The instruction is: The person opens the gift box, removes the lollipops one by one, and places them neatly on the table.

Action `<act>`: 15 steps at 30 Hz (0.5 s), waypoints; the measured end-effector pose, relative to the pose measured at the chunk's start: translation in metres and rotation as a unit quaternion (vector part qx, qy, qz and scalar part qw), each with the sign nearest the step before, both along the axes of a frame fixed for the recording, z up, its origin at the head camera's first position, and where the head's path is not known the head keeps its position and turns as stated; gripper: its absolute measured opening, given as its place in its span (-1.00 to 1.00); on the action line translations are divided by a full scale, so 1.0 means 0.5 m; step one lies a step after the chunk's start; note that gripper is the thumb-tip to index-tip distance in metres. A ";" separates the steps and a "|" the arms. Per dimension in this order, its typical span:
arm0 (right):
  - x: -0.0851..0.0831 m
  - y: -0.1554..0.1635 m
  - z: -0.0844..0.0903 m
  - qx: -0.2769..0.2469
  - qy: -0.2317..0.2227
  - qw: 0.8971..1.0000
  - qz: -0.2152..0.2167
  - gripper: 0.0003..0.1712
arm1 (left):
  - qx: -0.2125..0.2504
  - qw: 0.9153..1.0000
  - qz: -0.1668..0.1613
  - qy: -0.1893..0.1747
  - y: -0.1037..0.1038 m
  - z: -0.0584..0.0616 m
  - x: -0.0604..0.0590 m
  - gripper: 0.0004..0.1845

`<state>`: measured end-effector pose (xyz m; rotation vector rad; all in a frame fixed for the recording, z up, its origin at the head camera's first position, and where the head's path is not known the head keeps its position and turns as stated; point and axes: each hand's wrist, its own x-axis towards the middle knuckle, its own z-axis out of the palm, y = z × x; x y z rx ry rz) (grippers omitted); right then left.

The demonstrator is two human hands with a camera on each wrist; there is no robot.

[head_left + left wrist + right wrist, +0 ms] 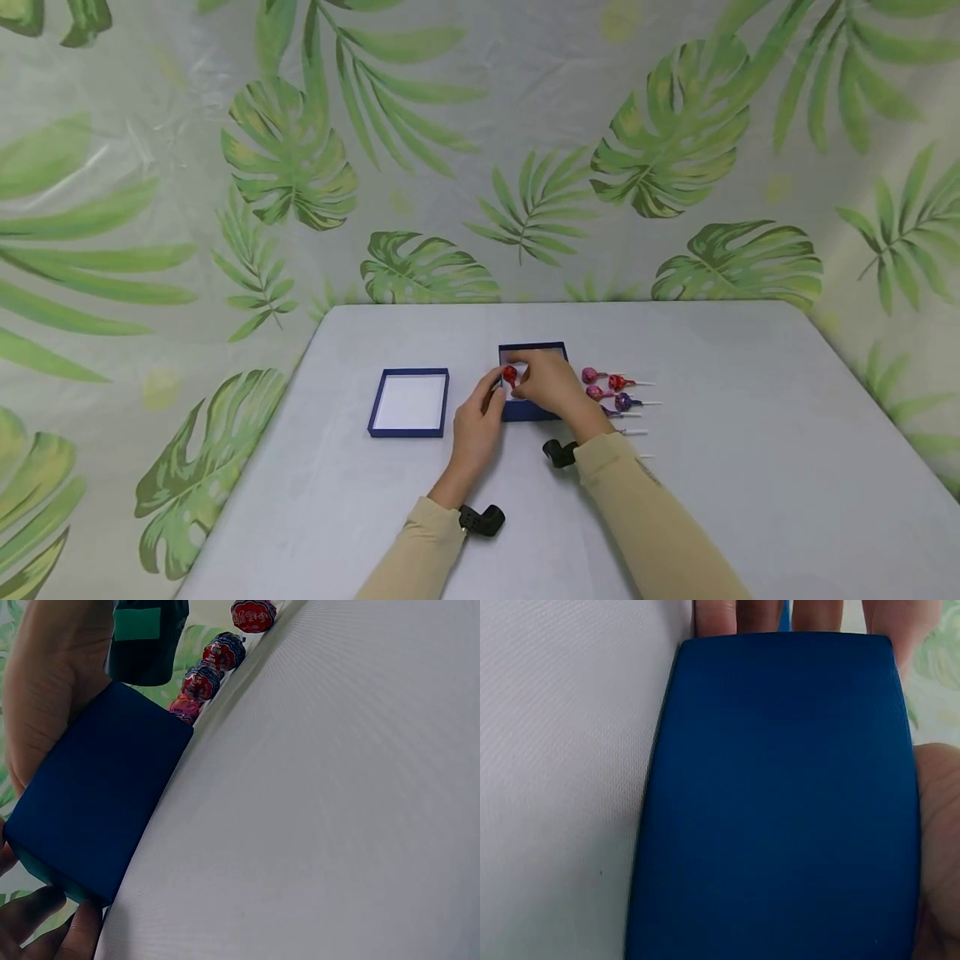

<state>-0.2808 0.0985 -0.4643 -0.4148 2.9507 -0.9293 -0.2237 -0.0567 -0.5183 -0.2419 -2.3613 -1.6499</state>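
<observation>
In the head view a dark blue box (pixel 528 411) stands on the table, its white inside showing past the hands. My left hand (pixel 474 429) holds the box at its left side; the left wrist view shows fingers (pixel 81 930) against the blue outer wall. Over the box opening, my right hand (pixel 553 383) pinches a red-wrapped lollipop (pixel 510 374), its round head toward the left hand. The lollipop's stick is mostly hidden by the fingers. The blue wall (pixel 780 795) fills much of the right wrist view, with part of the right hand beside it.
A shallow blue-rimmed lid (pixel 409 403) with a white inside lies left of the box. Right of the box, several wrapped lollipops (pixel 622 402) lie with sticks pointing right, some partly covered by the right forearm. A leaf-patterned curtain (pixel 525 200) hangs behind the white table (pixel 750 433).
</observation>
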 end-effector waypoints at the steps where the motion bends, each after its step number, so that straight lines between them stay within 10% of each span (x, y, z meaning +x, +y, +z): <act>1: 0.000 -0.001 0.000 0.003 0.001 1.000 -0.003 -0.32 | 0.001 1.000 0.000 0.001 0.001 -0.001 -0.001 -0.60; 15: 0.007 -0.030 -0.001 0.071 -0.020 0.994 -0.084 -0.37 | -0.006 1.000 0.009 -0.010 0.001 -0.005 -0.001 -0.60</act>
